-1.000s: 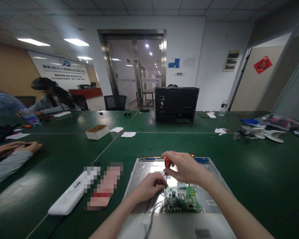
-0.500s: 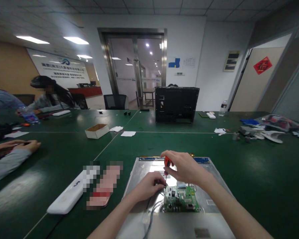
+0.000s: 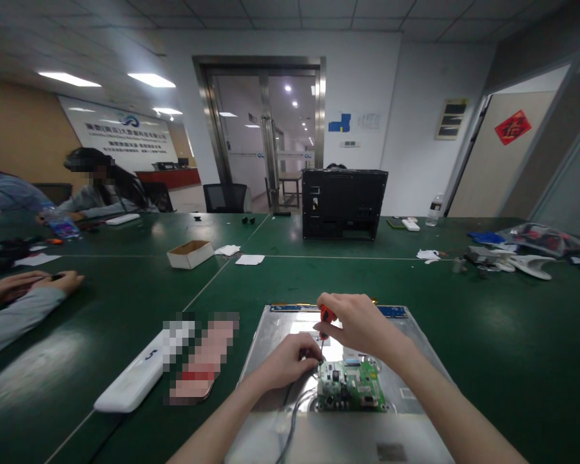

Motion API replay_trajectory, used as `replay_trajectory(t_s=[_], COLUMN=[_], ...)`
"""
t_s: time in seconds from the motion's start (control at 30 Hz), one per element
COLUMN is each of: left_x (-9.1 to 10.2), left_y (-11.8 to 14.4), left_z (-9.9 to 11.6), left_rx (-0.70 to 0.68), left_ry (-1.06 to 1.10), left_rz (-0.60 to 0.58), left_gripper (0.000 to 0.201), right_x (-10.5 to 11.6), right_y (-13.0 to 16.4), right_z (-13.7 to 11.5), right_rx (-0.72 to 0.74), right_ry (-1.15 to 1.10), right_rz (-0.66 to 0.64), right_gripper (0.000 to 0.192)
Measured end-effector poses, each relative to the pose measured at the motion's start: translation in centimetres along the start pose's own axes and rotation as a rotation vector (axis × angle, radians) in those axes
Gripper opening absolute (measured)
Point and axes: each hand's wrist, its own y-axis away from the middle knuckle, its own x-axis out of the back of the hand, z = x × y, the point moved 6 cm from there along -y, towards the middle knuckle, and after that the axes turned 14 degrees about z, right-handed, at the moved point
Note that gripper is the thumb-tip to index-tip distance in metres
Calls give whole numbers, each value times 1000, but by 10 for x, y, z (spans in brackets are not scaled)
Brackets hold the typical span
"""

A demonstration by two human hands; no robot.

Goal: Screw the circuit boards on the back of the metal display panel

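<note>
A silver metal panel lies flat on the green table in front of me, with a small green circuit board mounted on it. My right hand grips a red-handled screwdriver held upright, its tip at the board's upper left corner. My left hand pinches around the screwdriver's shaft near the tip, resting on the panel. A grey cable runs from the board toward me.
A white casing lies left of the panel. Farther back are a small cardboard box, paper scraps, a black monitor housing and loose parts at the right. A co-worker's hands rest at the left; another person sits beyond.
Both hands stay at the board's corner. My right hand's fingers have shifted slightly on the screwdriver handle; the view has drifted a little.
</note>
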Motion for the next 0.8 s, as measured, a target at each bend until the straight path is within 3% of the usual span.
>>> replay_trajectory(t_s=[0.23, 0.37, 0.6, 0.8], left_x=[-1, -1, -1, -1], left_y=[0, -1, -2, -2], left_z=[-1, -4, -6, -7], left_rx=[15, 16, 37, 24], left_ry=[7, 11, 21, 40], left_rz=[-25, -12, -12, 0], left_gripper=[15, 13, 14, 15], right_x=[2, 1, -3, 5], right_y=[1, 2, 1, 4], right_z=[-2, -3, 2, -1], right_rx=[-4, -8, -44, -18], right_ry=[-42, -124, -57, -198], right_rz=[19, 14, 18, -40], right_gripper=[25, 20, 24, 25])
